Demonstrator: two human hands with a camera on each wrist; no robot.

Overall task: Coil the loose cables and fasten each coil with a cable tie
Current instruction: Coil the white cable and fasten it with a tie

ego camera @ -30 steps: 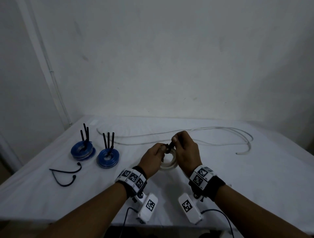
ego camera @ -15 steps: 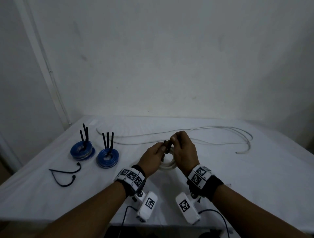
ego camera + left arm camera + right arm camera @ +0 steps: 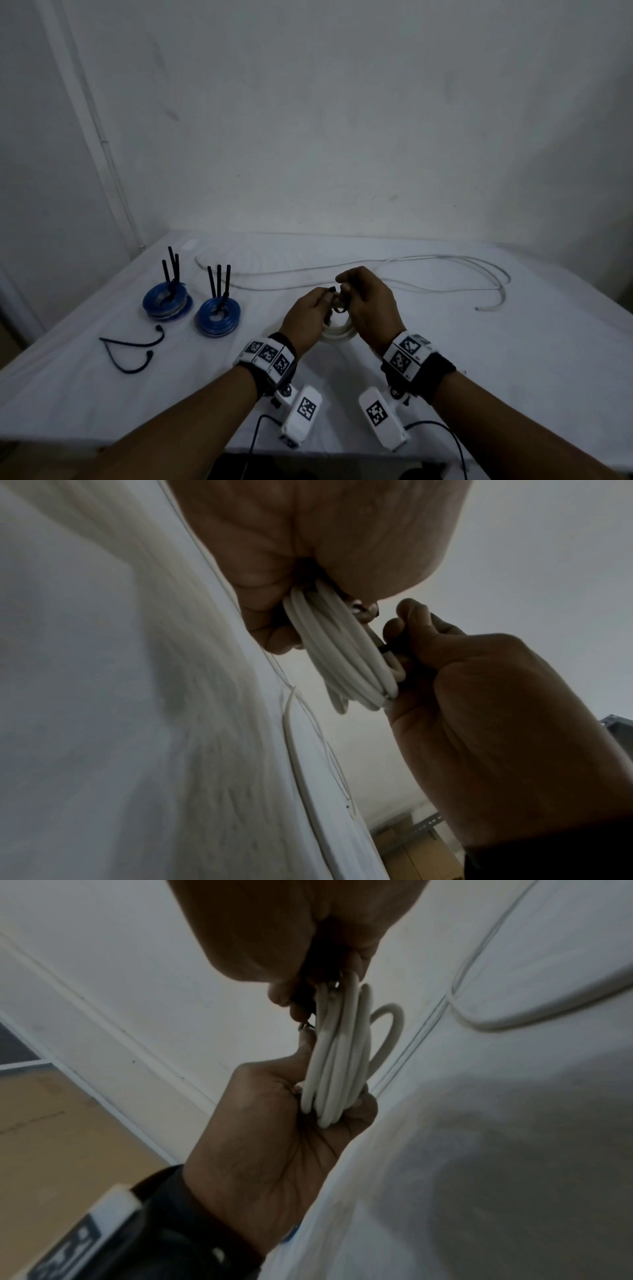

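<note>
A small white cable coil (image 3: 337,335) hangs just above the table between my hands. My left hand (image 3: 326,298) grips the coil (image 3: 342,647) with its fingers curled round the strands. My right hand (image 3: 344,287) pinches a black cable tie (image 3: 337,298) at the top of the coil (image 3: 339,1053). In the right wrist view the tie (image 3: 304,996) is mostly hidden under my fingers. Two blue coils (image 3: 168,303) (image 3: 217,317), each tied with black ties that stick upright, lie at the left.
A long loose white cable (image 3: 411,270) runs across the back of the white table (image 3: 513,359) and loops at the right. Two loose black ties (image 3: 132,349) lie at the front left. A wall stands close behind the table.
Both hands stay in the same spot with the coil. Only the fingers at the tie have shifted slightly.
</note>
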